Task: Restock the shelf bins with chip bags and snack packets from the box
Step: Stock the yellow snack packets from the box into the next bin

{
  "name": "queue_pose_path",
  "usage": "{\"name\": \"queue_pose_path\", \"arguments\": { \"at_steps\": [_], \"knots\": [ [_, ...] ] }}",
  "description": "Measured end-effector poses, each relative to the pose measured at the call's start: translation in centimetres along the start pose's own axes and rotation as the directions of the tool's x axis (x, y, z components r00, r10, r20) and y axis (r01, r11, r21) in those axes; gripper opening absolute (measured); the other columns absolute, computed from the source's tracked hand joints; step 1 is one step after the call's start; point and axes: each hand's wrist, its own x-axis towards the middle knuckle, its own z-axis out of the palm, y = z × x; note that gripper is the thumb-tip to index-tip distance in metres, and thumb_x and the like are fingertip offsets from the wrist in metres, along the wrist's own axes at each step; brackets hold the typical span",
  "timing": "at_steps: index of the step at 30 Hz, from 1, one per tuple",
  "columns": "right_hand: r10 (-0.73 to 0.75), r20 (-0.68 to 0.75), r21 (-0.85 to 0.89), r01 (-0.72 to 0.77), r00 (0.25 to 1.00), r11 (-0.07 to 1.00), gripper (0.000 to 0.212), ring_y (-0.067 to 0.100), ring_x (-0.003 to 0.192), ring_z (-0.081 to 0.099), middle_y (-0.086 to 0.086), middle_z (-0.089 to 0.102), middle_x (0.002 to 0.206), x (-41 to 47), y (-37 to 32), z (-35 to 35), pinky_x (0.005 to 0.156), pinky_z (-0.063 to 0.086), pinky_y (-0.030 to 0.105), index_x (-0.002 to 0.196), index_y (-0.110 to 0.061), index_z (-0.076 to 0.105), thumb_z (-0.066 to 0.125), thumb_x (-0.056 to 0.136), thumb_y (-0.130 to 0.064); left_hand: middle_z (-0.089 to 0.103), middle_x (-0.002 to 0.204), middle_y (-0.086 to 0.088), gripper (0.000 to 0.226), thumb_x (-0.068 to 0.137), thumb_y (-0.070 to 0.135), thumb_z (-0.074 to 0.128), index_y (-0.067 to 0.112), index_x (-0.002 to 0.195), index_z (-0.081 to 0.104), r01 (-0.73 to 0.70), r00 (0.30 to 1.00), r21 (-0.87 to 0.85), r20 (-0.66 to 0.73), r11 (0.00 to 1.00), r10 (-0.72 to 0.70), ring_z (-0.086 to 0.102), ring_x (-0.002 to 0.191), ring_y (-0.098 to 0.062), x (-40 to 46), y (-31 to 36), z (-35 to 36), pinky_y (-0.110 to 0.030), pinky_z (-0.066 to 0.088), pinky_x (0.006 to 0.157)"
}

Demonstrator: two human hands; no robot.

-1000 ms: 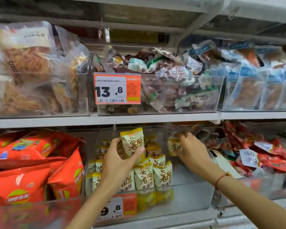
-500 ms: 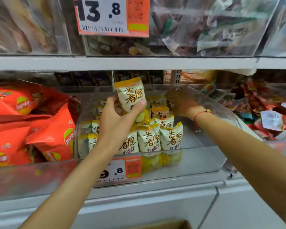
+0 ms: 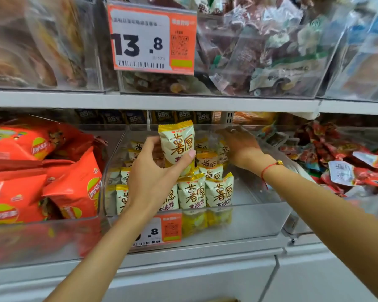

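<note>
Left hand point(image 3: 155, 171) up at the clear bin point(image 3: 238, 223) on the lower shelf point(image 3: 205, 251), fingers and thumb wrapped round one white-and-yellow chip packet point(image 3: 176, 143), held upright above the stacked rows. A second ago that same packet sat lower and closer to the pile; now it rides higher and a touch further back, so she's lining it up, not letting go. The grip looks firm, thumb pressing the right edge of the packet.

The right hand point(image 3: 238, 147) has gone deeper too! Earlier it was pinching a packet near the back right of the bin; now it lies far back against the rear packets point(image 3: 223, 150), fingers stretched and fairly flat, and I can't make out anything held in it. My read: that one has been dropped off and she's pressing the back row tidy.

The front row point(image 3: 205, 192) of matching packets stands neat behind the orange price tag point(image 3: 162, 229), unchanged. There's bare bin floor on the right side, so there's room for more. The red chip bags point(image 3: 72, 188) in the neighbouring bin on the left haven't stirred, and neither have the red snack packets point(image 3: 358, 168) in the bin on the right.

The box itself is out of sight from here. I'd say the held packet goes on top of the middle stack.
</note>
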Motion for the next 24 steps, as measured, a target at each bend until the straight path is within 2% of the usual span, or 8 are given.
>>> {"name": "queue_pose_path", "arguments": {
  "at_steps": [5, 8, 10, 12, 15, 19, 22, 24],
  "knots": [
    [0.04, -0.239, 0.411, 0.064, 0.97, 0.909, 0.038, 0.028, 0.106, 0.055, 0.01, 0.062, 0.112, -6.9, -2.0, -4.8, 0.081, 0.045, 0.036, 0.127, -0.015, 0.053, 0.052, 0.089, -0.011, 0.061, 0.114, 0.02, 0.067, 0.061, 0.07, 0.07, 0.039, 0.118, 0.053, -0.077, 0.997, 0.088, 0.026, 0.993, 0.075, 0.055, 0.107, -0.002, -0.7, 1.4, -0.4, -0.035, 0.049, 0.092],
    [0.034, -0.299, 0.639, 0.173, 0.954, 0.75, 0.038, 0.011, 0.101, 0.057, -0.004, 0.061, 0.112, -11.2, -3.2, -8.0, 0.082, 0.049, 0.025, 0.128, -0.02, 0.053, 0.056, 0.091, -0.011, 0.057, 0.111, 0.024, 0.061, 0.063, 0.064, 0.073, 0.043, 0.116, 0.052, -0.159, 0.985, 0.17, 0.095, 0.972, 0.145, 0.054, 0.104, -0.001, -1.8, 3.1, -0.1, -0.032, 0.049, 0.089],
    [-0.042, -0.314, 0.634, 0.242, 0.949, 0.734, 0.056, 0.006, 0.106, 0.054, -0.009, 0.055, 0.123, -13.6, -3.3, -9.7, 0.085, 0.048, 0.021, 0.137, -0.026, 0.043, 0.063, 0.086, -0.011, 0.056, 0.108, 0.024, 0.062, 0.063, 0.065, 0.072, 0.044, 0.118, 0.052, -0.245, 0.966, 0.227, 0.141, 0.943, 0.217, 0.053, 0.103, -0.001, -2.5, 4.3, 0.4, -0.032, 0.049, 0.086],
    [-0.154, -0.312, 0.487, 0.297, 0.938, 0.821, 0.073, 0.005, 0.105, 0.051, -0.011, 0.046, 0.131, -15.0, -2.9, -10.4, 0.084, 0.049, 0.026, 0.142, -0.031, 0.032, 0.068, 0.082, -0.013, 0.058, 0.106, 0.022, 0.064, 0.063, 0.065, 0.072, 0.041, 0.12, 0.055, -0.297, 0.95, 0.264, 0.176, 0.918, 0.257, 0.054, 0.1, -0.001, -3.0, 5.4, 1.1, -0.031, 0.049, 0.083],
    [-0.202, -0.298, 0.412, 0.316, 0.933, 0.854, 0.073, 0.013, 0.092, 0.056, -0.011, 0.047, 0.128, -15.5, -2.2, -10.7, 0.077, 0.052, 0.038, 0.14, -0.036, 0.032, 0.071, 0.08, -0.021, 0.059, 0.106, 0.021, 0.062, 0.064, 0.059, 0.076, 0.04, 0.119, 0.056, -0.326, 0.938, 0.266, 0.213, 0.907, 0.275, 0.054, 0.101, -0.001, -3.2, 6.5, 2.0, -0.028, 0.048, 0.082],
    [-0.212, -0.231, 0.39, 0.29, 0.95, 0.874, 0.071, 0.018, 0.098, 0.062, -0.008, 0.057, 0.12, -15.6, -1.1, -10.5, 0.077, 0.053, 0.044, 0.134, -0.036, 0.038, 0.075, 0.075, -0.021, 0.058, 0.107, 0.023, 0.072, 0.06, 0.053, 0.081, 0.042, 0.124, 0.05, -0.404, 0.898, 0.312, 0.314, 0.86, 0.308, 0.052, 0.103, -0.001, -3.4, 7.0, 3.2, -0.028, 0.047, 0.082],
    [-0.212, -0.199, 0.499, 0.285, 0.957, 0.818, 0.066, 0.01, 0.103, 0.061, -0.008, 0.06, 0.119, -15.8, -0.5, -10.5, 0.083, 0.053, 0.036, 0.132, -0.031, 0.045, 0.076, 0.076, -0.017, 0.058, 0.102, 0.026, 0.091, 0.054, 0.053, 0.083, 0.044, 0.129, 0.034, -0.42, 0.89, 0.298, 0.321, 0.857, 0.324, 0.053, 0.1, 0.001, -3.1, 6.7, 3.8, -0.031, 0.049, 0.079],
    [-0.199, -0.186, 0.623, 0.272, 0.962, 0.733, 0.058, 0.0, 0.104, 0.059, -0.012, 0.062, 0.115, -15.9, -0.2, -10.5, 0.087, 0.05, 0.02, 0.128, -0.026, 0.051, 0.076, 0.077, -0.011, 0.058, 0.103, 0.027, 0.096, 0.053, 0.052, 0.084, 0.045, 0.131, 0.028, -0.434, 0.874, 0.271, 0.358, 0.859, 0.329, 0.053, 0.1, 0.002, -2.7, 6.5, 4.2, -0.026, 0.047, 0.078]
  ]
}}
